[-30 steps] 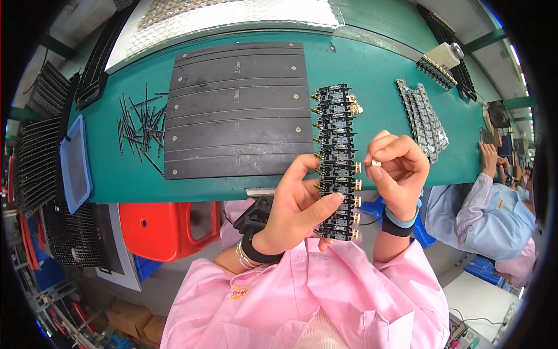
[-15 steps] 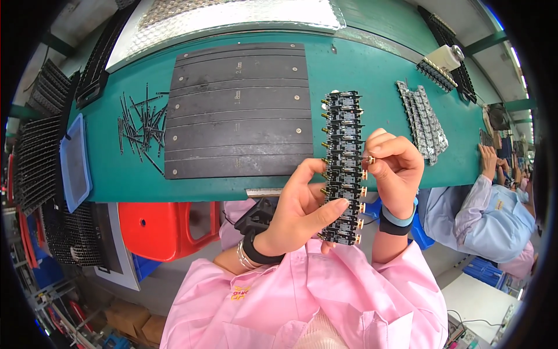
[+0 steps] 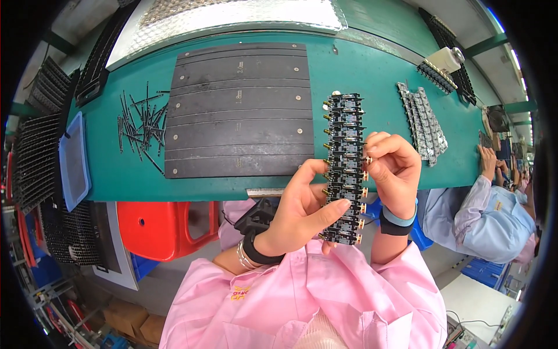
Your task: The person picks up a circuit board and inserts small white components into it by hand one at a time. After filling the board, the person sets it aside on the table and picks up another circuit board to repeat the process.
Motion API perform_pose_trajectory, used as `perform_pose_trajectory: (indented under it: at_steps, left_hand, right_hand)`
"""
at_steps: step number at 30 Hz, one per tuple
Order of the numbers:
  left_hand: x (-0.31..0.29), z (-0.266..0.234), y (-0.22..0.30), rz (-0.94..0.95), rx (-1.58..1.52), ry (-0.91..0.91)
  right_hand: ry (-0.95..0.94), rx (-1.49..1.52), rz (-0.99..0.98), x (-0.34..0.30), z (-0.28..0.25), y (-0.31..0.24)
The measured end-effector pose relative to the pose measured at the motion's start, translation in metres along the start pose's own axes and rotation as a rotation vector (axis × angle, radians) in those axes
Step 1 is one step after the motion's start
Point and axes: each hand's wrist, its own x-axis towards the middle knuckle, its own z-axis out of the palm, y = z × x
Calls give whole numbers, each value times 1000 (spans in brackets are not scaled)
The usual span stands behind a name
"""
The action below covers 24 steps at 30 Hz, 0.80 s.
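A long black circuit board panel (image 3: 346,142) stands nearly lengthwise before me, tilted above the table's front edge. My left hand (image 3: 297,210) is closed on its lower half, thumb across the front and fingers behind. Gold-coloured pins stick out along the panel's left side. Small gold-coloured connectors (image 3: 362,207) line the lower part of its right side. My right hand (image 3: 397,174) pinches one small gold-coloured connector at that right edge, above the others. The fingertips partly cover this piece, and I cannot tell whether it is fixed to the panel.
On the green table (image 3: 232,189), a black grooved plate (image 3: 232,136) lies left of the panel, beside scattered thin black strips (image 3: 142,125). Stacked grey board panels (image 3: 423,122) lie right. A blue tray (image 3: 75,163) is far left, a red stool (image 3: 148,227) below. A co-worker's sleeve (image 3: 471,200) shows at right.
My right hand has shifted slightly left, bringing the pinched connector closer against the panel's right edge. The left hand keeps its hold, and the panel has barely moved.
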Motion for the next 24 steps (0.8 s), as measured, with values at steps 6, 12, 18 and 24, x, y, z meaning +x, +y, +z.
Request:
perform_pose_trajectory:
  at_steps: [6, 12, 18, 24]
  left_hand:
    - [1, 3, 0, 16, 16, 23]
    - [1, 1, -1, 23, 3, 3]
    - [1, 2, 2, 7, 22, -21]
    - [2, 2, -1, 10, 37, 6]
  right_hand:
    - [-20, 66, 58, 0, -6, 2]
    - [2, 162, 136, 0, -6, 2]
    - [21, 219, 165, -1, -7, 3]
    - [-17, 256, 137, -1, -7, 3]
